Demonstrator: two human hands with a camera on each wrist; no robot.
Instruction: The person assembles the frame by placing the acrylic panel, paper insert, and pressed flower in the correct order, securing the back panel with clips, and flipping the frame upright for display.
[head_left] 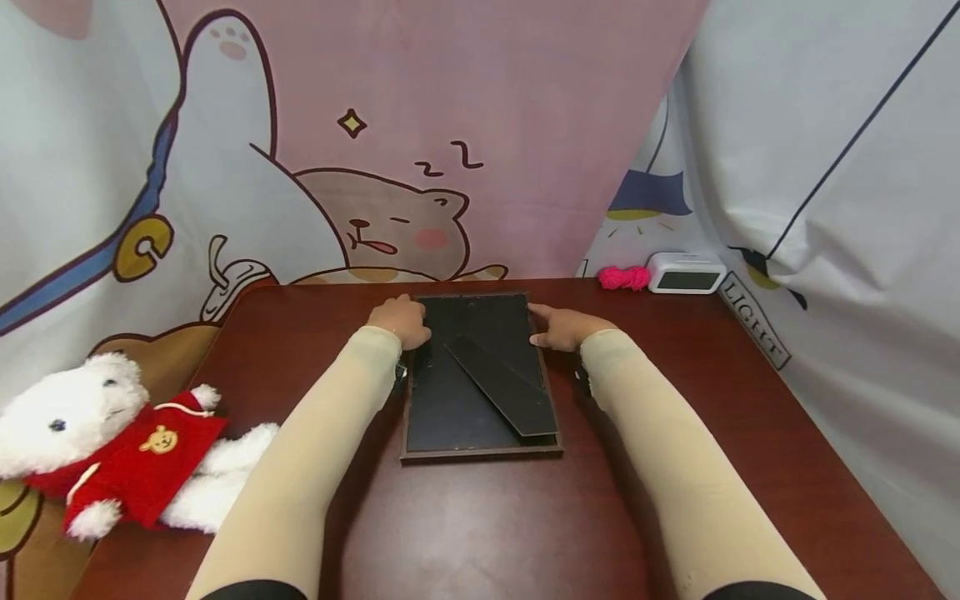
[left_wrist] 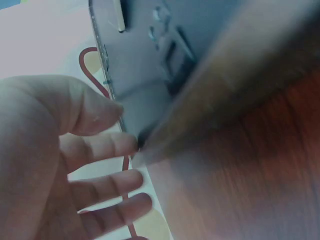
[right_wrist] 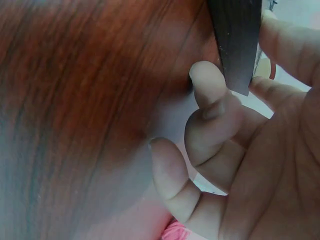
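A dark picture frame (head_left: 446,400) lies back up on the table, its narrow stand (head_left: 506,387) slanting across the black backing. At the frame's upper left edge, my left hand (head_left: 400,322) pinches the rim. The left wrist view shows the thumb and index finger of that hand (left_wrist: 75,135) at the frame's corner, its other fingers extended. Opposite, my right hand (head_left: 566,327) holds the upper right edge. In the right wrist view, the right hand's fingers (right_wrist: 210,130) bend beside the frame's side (right_wrist: 237,50). The frame's front is hidden.
On the left lies a white plush bear (head_left: 112,450) in a red top. A pink yarn bundle (head_left: 624,277) and a white digital clock (head_left: 686,273) stand at the back right of the brown table (head_left: 480,533). Printed curtains hang behind.
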